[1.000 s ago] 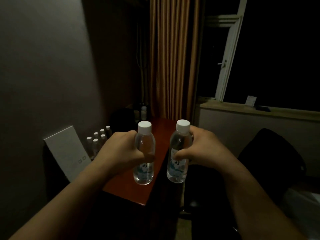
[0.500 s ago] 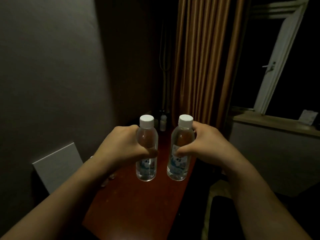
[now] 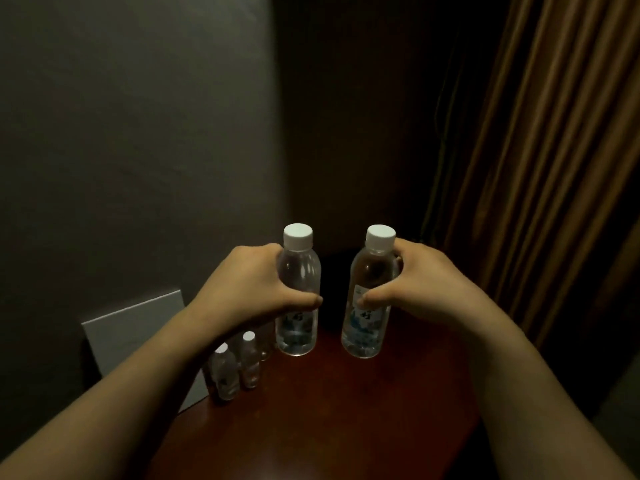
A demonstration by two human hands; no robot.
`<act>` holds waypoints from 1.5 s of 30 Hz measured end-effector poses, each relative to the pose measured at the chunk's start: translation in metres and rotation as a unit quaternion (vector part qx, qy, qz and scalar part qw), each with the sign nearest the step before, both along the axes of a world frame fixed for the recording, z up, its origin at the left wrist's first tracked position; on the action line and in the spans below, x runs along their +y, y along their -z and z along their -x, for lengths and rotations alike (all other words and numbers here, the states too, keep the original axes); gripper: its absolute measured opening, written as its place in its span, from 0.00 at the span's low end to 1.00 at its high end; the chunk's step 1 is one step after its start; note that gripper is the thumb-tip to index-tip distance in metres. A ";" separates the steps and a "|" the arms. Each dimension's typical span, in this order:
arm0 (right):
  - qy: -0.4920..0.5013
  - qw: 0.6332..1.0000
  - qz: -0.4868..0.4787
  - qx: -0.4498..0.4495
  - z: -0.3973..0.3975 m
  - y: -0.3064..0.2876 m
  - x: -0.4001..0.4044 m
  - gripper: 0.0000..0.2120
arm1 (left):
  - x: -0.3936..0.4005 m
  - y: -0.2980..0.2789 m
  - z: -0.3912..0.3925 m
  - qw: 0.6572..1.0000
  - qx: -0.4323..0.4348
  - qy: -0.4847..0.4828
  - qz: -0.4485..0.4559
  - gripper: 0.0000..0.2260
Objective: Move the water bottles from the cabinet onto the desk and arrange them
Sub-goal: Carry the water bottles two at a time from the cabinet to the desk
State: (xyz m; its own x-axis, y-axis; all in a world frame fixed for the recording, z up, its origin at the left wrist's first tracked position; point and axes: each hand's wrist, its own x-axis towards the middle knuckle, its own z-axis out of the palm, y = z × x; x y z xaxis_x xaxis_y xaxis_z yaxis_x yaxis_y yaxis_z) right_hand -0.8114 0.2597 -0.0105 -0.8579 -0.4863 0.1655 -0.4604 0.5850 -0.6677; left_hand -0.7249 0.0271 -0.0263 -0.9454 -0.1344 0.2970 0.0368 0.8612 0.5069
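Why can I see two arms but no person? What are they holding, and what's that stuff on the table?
The camera sits on the person's head and looks forward and down, so you see what they see: their own two arms reaching out, not their face. There is no robot here, just bare hands.

The left hand grips one water bottle and the right hand grips another water bottle. Both bottles are clear, upright, with white caps, held above a reddish-brown desk.

On the desk, near the wall on the left, a few small bottles already stand close together. Behind them a white board leans against the wall. On the right hangs a brown curtain. The room is dim, so small details are hard to see.
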 end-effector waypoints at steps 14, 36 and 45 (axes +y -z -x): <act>-0.099 0.993 -0.026 -0.056 0.221 0.080 -0.074 0.34 | -0.027 0.086 0.185 0.981 -0.037 -0.178 -0.073 0.32; -0.104 0.978 -0.103 -0.149 0.362 0.284 -0.183 0.17 | -0.091 0.277 0.354 0.952 -0.173 -0.236 -0.088 0.20; -0.090 0.972 -0.097 -0.193 0.368 0.334 -0.189 0.16 | -0.099 0.319 0.369 0.956 -0.205 -0.210 -0.003 0.28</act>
